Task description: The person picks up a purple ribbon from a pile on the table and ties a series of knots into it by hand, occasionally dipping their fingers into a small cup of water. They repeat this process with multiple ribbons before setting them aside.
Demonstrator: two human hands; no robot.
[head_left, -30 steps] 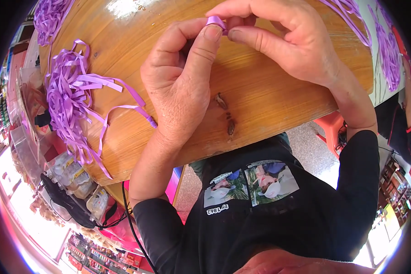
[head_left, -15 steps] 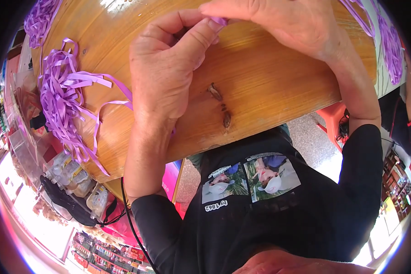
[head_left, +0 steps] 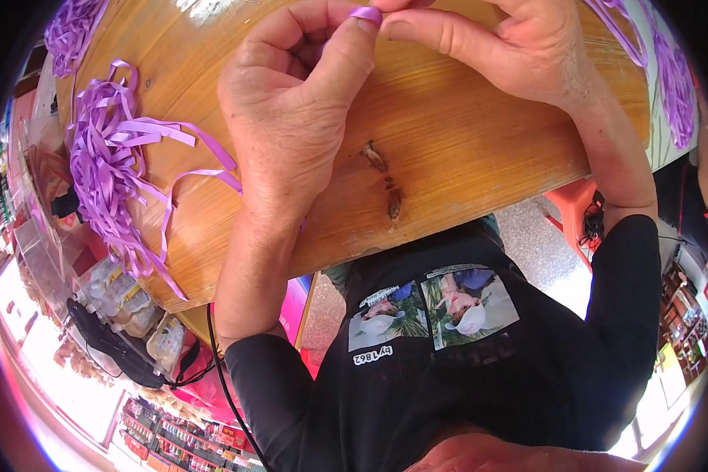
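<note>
My left hand (head_left: 291,118) is closed, pinching a small loop of purple ribbon (head_left: 365,13) between thumb and forefinger near the top edge of the view. Just to its right, my right hand (head_left: 495,51) has its thumb and forefinger drawn together at the ribbon's end; its upper fingers are cut off by the view's edge. A loose pile of purple ribbon strips (head_left: 106,165) lies on the wooden table (head_left: 464,165), left of my left hand. Two strips run from that pile and pass out of sight behind my left wrist.
More purple ribbon (head_left: 69,35) lies at the table's far left, and another bundle (head_left: 673,94) hangs over a pale surface on the right. An orange stool (head_left: 572,208) stands beyond the table's near edge. Clear containers (head_left: 122,299) and a black cable (head_left: 220,370) are at the lower left.
Both hands have shifted slightly up and left with the ribbon loop, which shows more clearly at the left thumb. My right thumb has swung down into view beside it.
</note>
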